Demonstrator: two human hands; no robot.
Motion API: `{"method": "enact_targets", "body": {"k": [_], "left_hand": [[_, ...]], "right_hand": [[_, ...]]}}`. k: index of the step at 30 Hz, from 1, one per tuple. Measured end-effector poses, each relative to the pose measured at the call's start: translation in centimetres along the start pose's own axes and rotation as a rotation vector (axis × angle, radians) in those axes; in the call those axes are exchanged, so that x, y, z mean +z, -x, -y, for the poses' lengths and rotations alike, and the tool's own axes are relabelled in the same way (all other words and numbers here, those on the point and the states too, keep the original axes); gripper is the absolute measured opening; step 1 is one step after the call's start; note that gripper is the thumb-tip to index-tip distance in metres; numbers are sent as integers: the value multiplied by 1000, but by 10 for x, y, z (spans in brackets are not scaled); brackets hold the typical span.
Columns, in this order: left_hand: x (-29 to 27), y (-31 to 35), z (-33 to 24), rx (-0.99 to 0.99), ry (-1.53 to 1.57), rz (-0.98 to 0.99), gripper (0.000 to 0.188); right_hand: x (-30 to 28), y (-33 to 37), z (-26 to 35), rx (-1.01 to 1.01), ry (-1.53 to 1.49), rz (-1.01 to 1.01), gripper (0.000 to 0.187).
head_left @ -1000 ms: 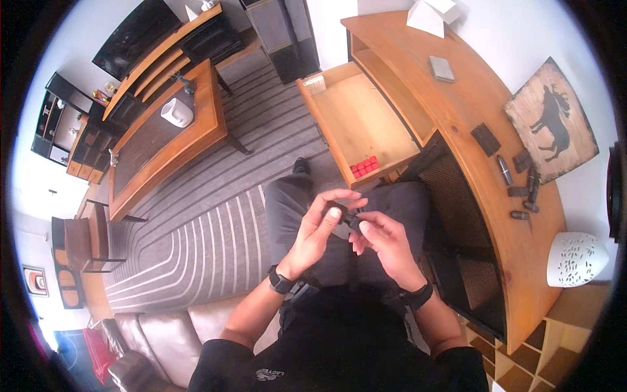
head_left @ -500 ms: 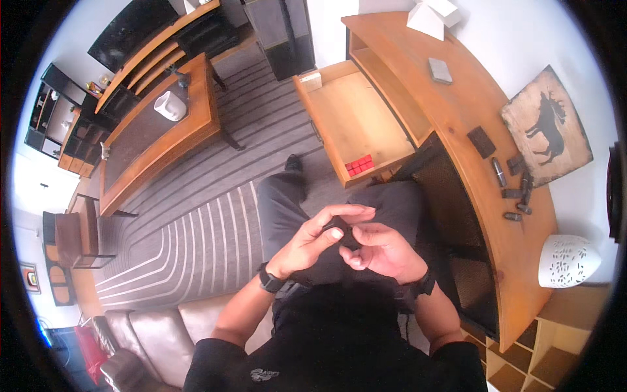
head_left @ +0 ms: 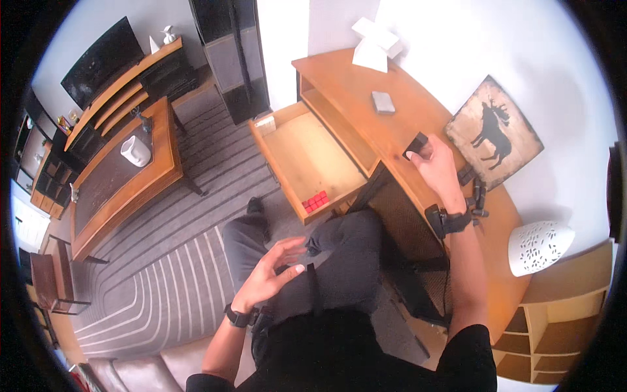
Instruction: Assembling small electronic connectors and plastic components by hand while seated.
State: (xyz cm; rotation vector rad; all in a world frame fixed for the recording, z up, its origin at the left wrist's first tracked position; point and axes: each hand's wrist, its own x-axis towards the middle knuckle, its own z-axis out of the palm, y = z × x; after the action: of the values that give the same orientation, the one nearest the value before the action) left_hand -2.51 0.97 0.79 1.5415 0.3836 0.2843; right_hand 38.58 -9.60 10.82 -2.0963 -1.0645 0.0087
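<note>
Left hand: our left hand (head_left: 271, 271) hangs loose over the lap (head_left: 307, 261), thumb spread wide from the fingers; palm side mostly turned from view.
Drawer: pulled out past the desk (head_left: 415, 111) front edge; in the drawer (head_left: 307, 153), red cubes (head_left: 315, 201) sit packed in the front corner nearest us, a white item (head_left: 264, 125) in the far front corner, detail too small to read.
Block: the dark block (head_left: 416, 144) is over the desk, inboard of the front edge; visible long axis runs crosswise, front edge toward back edge. No end marks we can make out, and fingers cover part. Lifted or resting, we can't tell.
Right hand: our right hand (head_left: 436, 166) pinches the block between thumb and fingers.
Dark pieces: small dark pieces (head_left: 479, 193) near the desk's back edge, partly behind our right wrist; count unclear.
Shelf unit: compartments of the shelf unit (head_left: 571, 326), right side lost to the fisheye rim.
</note>
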Motion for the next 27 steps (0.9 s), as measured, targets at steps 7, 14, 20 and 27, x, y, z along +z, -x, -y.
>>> {"method": "enact_targets", "body": {"k": [7, 14, 20, 27], "left_hand": [[7, 1, -1, 69, -45, -29, 46], [3, 0, 4, 74, -80, -66, 42], [8, -3, 11, 104, -36, -89, 38], [12, -2, 8, 88, -29, -77, 34]], "right_hand": [[23, -26, -65, 23, 95, 125, 36], [7, -25, -60, -99, 142, 57, 38], [-14, -7, -72, -150, 479, 32, 29], [-8, 17, -67, -133, 649, 43, 29]]}}
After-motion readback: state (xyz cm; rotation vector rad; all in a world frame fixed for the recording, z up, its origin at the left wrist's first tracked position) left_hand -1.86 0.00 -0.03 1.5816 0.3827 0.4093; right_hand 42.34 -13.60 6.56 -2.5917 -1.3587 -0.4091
